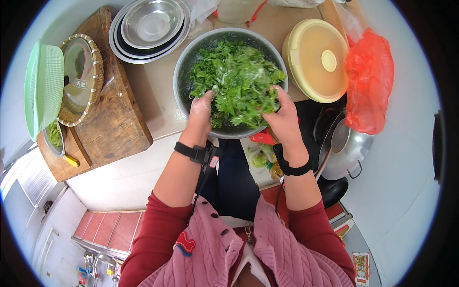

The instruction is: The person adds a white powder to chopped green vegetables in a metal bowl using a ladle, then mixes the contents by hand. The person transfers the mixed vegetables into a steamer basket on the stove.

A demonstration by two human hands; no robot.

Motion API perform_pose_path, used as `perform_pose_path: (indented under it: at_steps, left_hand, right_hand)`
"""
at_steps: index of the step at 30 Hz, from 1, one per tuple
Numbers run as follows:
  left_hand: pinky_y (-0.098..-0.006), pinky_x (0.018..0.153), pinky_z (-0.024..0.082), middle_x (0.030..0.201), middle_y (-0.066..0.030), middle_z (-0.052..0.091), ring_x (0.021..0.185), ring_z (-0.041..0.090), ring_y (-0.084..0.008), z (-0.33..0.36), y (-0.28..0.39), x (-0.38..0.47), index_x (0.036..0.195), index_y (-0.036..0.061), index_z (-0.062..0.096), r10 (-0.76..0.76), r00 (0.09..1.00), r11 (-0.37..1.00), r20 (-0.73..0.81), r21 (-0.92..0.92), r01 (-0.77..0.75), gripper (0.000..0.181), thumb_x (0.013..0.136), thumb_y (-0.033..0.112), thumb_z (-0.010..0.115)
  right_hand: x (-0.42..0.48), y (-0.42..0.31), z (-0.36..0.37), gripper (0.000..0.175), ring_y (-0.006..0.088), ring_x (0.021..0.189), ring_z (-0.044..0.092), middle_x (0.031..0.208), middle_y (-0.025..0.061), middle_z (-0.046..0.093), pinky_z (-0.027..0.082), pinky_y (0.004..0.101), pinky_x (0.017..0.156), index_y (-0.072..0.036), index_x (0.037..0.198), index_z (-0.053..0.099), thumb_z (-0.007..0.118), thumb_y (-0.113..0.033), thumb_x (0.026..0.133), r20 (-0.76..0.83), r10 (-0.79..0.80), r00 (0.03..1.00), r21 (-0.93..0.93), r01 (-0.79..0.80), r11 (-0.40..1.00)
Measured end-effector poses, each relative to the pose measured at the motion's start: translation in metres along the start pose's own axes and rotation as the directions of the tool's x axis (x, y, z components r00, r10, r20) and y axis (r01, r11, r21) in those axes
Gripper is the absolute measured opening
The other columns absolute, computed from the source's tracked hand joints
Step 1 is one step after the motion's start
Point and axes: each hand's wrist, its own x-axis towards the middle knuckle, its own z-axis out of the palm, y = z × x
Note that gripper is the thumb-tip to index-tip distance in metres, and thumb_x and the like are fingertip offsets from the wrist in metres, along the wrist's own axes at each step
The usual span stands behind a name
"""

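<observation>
A large round metal basin (pixel 177 86) stands on the counter before me, heaped with chopped leafy greens (pixel 240 86) dusted with white powder; the upper leaves are blurred. My left hand (pixel 202 109) is at the basin's near left side, white powder on its skin, its fingers in under the leaves. Across from it, my right hand (pixel 283 114) grips leaves at the near right side, thumb on top. The fingertips of both hands are mostly hidden by the greens.
Left are stacked metal bowls (pixel 152 23), a wooden board (pixel 118 125), a woven basket (pixel 96 71), a green plastic colander (pixel 45 86) and a yellow-handled knife (pixel 71 160). Right are a lidded yellow container (pixel 315 61), a red plastic bag (pixel 369 82) and a metal wok (pixel 346 161).
</observation>
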Motion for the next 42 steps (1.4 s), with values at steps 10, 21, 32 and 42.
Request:
perform_pose_path:
  at_steps: [10, 21, 32, 42]
  left_hand:
    - [-0.0350, 0.083, 0.050, 0.113, -0.0073, 0.060, 0.098, 0.059, -0.0192, -0.003, 0.020, -0.004, 0.128, 0.0061, 0.056, 0.141, 0.990, 0.964, -0.023, -0.224, -0.142, 0.042, 0.092, 0.028, 0.059]
    - [-0.0338, 0.094, 0.043, 0.118, -0.0106, 0.061, 0.106, 0.057, -0.0226, 0.003, 0.008, 0.041, 0.124, 0.0038, 0.058, 0.249, 0.968, 0.958, 0.031, 0.139, -0.251, 0.048, 0.083, 0.025, 0.070]
    - [-0.0321, 0.081, 0.051, 0.106, -0.0111, 0.066, 0.096, 0.062, -0.0196, 0.021, 0.014, 0.033, 0.115, 0.0032, 0.063, 0.178, 0.950, 0.964, 0.257, 0.149, -0.221, 0.031, 0.084, 0.006, 0.061]
    - [-0.0377, 0.082, 0.052, 0.105, -0.0104, 0.063, 0.095, 0.061, -0.0230, 0.016, 0.036, 0.004, 0.111, 0.0028, 0.062, 0.141, 0.987, 0.989, 0.079, -0.061, -0.136, 0.034, 0.079, 0.010, 0.067]
  right_hand:
    - [0.000, 0.001, 0.003, 0.060, 0.0150, 0.123, 0.043, 0.131, 0.0047, 0.049, 0.033, 0.0305, 0.105, 0.000, 0.132, 0.046, 0.072, 0.002, 0.078, 0.286, 0.156, 0.946, 0.128, -0.199, 0.972]
    - [0.100, 0.089, 0.004, 0.079, 0.0287, 0.117, 0.054, 0.127, 0.0195, 0.057, 0.041, 0.0334, 0.099, -0.002, 0.142, 0.036, 0.077, -0.020, 0.077, -0.059, 0.099, 0.993, -0.455, -0.115, 0.883]
    - [0.084, 0.059, 0.021, 0.057, 0.0199, 0.103, 0.059, 0.115, 0.0093, 0.063, 0.046, 0.0317, 0.090, 0.002, 0.125, 0.055, 0.071, 0.002, 0.070, 0.318, 0.311, 0.896, 0.176, -0.378, 0.909]
    - [0.040, 0.002, -0.014, 0.069, 0.0199, 0.121, 0.051, 0.131, 0.0124, 0.054, 0.042, 0.0338, 0.102, 0.000, 0.135, 0.044, 0.078, -0.004, 0.075, 0.360, 0.148, 0.921, 0.153, -0.215, 0.964]
